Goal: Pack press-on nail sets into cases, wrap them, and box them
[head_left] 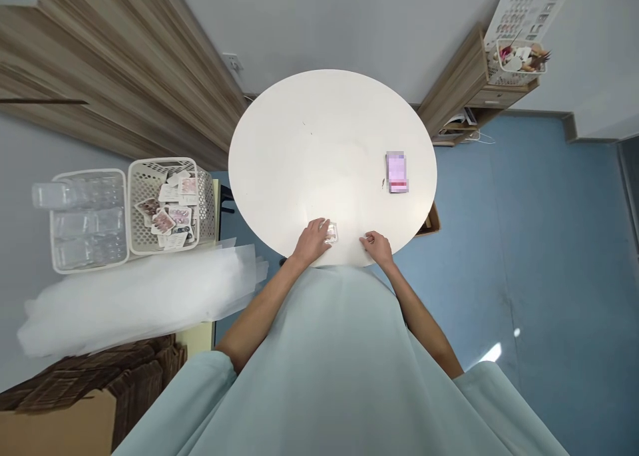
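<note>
Two bare hands reach past a pale blue-green garment to the near edge of a white, rounded worktop [324, 156]. The left hand [310, 241] arches palm-down over the left side of a small clear packet [333, 233], which lies flat just in from that edge. Its fingers are on the packet's far side and its thumb on the near side, part-way spread; I cannot tell whether they grip it or only rest against it. The right hand [378, 248] is a little way off to the right, fingers curled and thumb drawn in near the forefinger; anything pinched there is too small to tell.

Between the hands is a short strip of bare surface. The near edge curves away close beside both wrists, with blue floor [549, 243] beyond it on the right. To the left, off the worktop, are a white plastic bundle [140, 296] and two white baskets.

Farther in, near the right edge, lies a purple item [397, 172], blurred. A broad white stretch runs ahead to the far edge, near a grey wall [344, 23].
</note>
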`<action>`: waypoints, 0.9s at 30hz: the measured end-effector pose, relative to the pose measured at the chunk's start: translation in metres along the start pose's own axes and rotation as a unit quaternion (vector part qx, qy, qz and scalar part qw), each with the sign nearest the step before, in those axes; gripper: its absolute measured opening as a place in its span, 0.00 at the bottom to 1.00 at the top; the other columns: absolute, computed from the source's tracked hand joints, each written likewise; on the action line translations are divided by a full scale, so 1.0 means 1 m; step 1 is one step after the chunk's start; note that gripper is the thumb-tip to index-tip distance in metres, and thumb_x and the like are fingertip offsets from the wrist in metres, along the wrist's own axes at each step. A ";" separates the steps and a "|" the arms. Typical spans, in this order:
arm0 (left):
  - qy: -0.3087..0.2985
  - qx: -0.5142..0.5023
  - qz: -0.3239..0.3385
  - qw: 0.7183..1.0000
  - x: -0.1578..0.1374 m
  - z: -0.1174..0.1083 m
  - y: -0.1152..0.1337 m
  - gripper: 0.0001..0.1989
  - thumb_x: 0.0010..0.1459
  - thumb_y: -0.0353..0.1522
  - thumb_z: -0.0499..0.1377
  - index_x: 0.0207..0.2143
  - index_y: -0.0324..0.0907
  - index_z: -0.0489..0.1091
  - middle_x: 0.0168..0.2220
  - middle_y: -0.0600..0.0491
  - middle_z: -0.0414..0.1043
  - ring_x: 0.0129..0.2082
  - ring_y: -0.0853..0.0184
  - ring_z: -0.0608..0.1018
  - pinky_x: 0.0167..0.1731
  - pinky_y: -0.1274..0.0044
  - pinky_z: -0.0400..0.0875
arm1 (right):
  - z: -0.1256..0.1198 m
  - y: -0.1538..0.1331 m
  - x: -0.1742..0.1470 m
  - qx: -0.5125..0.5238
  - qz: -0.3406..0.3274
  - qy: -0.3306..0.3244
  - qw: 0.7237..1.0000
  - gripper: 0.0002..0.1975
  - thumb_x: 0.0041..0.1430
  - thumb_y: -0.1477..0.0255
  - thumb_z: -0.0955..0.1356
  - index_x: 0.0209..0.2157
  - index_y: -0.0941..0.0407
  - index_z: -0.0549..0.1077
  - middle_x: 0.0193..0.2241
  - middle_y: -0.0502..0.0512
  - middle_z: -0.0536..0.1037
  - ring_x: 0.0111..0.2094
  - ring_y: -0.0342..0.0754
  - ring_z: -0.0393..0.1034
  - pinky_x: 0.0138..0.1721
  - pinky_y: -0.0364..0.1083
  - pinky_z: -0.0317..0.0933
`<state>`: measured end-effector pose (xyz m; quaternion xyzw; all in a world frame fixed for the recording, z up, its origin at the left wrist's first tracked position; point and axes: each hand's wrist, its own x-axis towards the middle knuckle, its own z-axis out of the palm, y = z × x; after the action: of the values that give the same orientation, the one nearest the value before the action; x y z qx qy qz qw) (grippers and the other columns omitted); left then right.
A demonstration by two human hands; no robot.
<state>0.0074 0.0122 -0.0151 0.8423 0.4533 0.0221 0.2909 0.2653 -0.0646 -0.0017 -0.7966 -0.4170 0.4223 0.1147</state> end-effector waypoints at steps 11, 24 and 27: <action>-0.006 -0.055 -0.014 0.998 -0.009 -0.002 -0.005 0.41 0.59 0.26 0.61 0.73 0.43 0.55 0.67 0.40 0.65 0.66 0.49 0.69 0.62 0.58 0.70 | -0.011 -0.040 -0.030 -0.044 -0.083 -0.024 0.995 0.08 0.71 0.64 0.68 0.38 0.51 0.77 0.38 0.50 0.84 0.38 0.48 0.78 0.35 0.44 0.63; 0.073 -0.260 -0.279 0.922 -0.024 -0.022 0.015 0.20 0.70 0.49 0.56 0.48 0.44 0.77 0.50 0.48 0.83 0.47 0.58 0.83 0.50 0.68 0.76 | 0.049 -0.107 -0.018 -0.247 -0.278 -0.164 0.914 0.14 0.74 0.64 0.68 0.33 0.54 0.77 0.36 0.55 0.82 0.35 0.50 0.75 0.33 0.45 0.55; 0.055 -0.246 -0.317 0.914 -0.020 -0.021 0.014 0.12 0.66 0.44 0.62 0.41 0.46 0.78 0.45 0.51 0.85 0.47 0.57 0.84 0.50 0.69 0.75 | 0.060 -0.109 -0.016 -0.274 -0.287 -0.173 0.901 0.15 0.74 0.64 0.68 0.31 0.54 0.77 0.36 0.56 0.83 0.36 0.51 0.76 0.34 0.45 0.56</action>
<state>-0.0006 0.0009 0.0138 0.5536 0.6918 0.0859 0.4555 0.1527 -0.0188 0.0288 -0.5566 -0.7404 0.3709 -0.0659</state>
